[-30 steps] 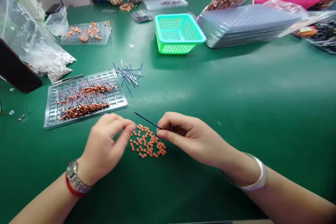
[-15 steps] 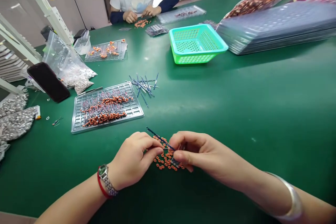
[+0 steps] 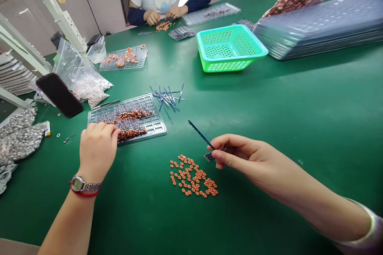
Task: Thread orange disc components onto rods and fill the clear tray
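My left hand [image 3: 98, 145] reaches over the near left edge of a clear plastic tray [image 3: 160, 127]. Its fingers are bent together at the tray; whatever they may hold is hidden. Rows of small wired parts with orange ends [image 3: 131, 132] lie in that tray. My right hand [image 3: 239, 153] pinches a thin dark strip with a notched edge [image 3: 199, 132], its free end pointing up and left. A small dark piece [image 3: 209, 156] also shows at those fingers. Just below and left of this hand, small orange rings [image 3: 191, 177] lie scattered on the green table.
Loose dark strips [image 3: 167, 97] lie beyond the tray. A phone [image 3: 59, 95] leans by plastic bags [image 3: 73, 73] on the left. Farther back are a green basket [image 3: 231, 65], stacked clear trays [image 3: 317, 28] and a tray with orange parts [image 3: 124, 59]. A co-worker [image 3: 167, 0] sits opposite.
My left hand has left the right hand and moved left and up to the tray. My right hand has shifted slightly right and up with the strip, uncovering the orange rings.
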`<state>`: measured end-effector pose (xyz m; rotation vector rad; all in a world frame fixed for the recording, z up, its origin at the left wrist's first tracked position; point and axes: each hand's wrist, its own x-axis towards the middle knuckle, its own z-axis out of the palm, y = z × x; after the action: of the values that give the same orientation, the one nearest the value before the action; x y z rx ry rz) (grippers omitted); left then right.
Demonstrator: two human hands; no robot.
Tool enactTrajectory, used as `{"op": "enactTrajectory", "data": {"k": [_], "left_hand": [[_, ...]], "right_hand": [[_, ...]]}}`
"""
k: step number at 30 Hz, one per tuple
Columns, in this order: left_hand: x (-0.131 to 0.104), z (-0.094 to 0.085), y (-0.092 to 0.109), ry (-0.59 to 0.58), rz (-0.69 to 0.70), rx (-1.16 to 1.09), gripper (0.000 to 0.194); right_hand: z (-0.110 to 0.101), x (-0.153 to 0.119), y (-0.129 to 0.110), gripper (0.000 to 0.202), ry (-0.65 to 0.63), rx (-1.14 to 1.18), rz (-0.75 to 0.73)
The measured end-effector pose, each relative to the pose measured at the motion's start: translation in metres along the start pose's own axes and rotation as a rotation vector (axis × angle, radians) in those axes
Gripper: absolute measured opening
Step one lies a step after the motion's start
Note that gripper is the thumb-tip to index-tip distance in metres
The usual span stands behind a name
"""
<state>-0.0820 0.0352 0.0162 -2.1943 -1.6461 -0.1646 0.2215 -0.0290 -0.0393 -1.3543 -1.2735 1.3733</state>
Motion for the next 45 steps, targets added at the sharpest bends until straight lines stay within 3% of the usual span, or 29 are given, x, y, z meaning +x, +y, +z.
{"op": "enactTrajectory", "data": {"k": [4, 8, 15, 19, 23, 45], "left_hand": [[0.001, 0.003, 0.0, 0.009, 0.03, 0.019, 0.021], [0.004, 0.005, -0.004, 0.091, 0.054, 0.004, 0.023], [0.004, 0.005, -0.004, 0.224, 0.066, -0.055, 0.024], [0.005, 0.006, -0.003, 0.304, 0.091, -0.098, 0.016], [0.006, 0.007, -0.003, 0.354, 0.111, -0.148, 0.012], [0.006, 0.007, 0.002, 0.366, 0.125, -0.19, 0.008]], "right_hand": [[0.002, 0.001, 0.0, 0.034, -0.004, -0.185, -0.045], [0.007, 0.004, 0.001, 0.021, -0.026, -0.424, -0.111], [0.011, 0.007, 0.0, 0.014, -0.085, -0.836, -0.365], [0.013, 0.0, 0.003, 0.015, -0.033, -0.826, -0.432], [0.012, -0.002, 0.006, 0.015, -0.04, -0.715, -0.404], [0.013, 0.003, 0.004, 0.019, -0.117, -0.721, -0.418]]}}
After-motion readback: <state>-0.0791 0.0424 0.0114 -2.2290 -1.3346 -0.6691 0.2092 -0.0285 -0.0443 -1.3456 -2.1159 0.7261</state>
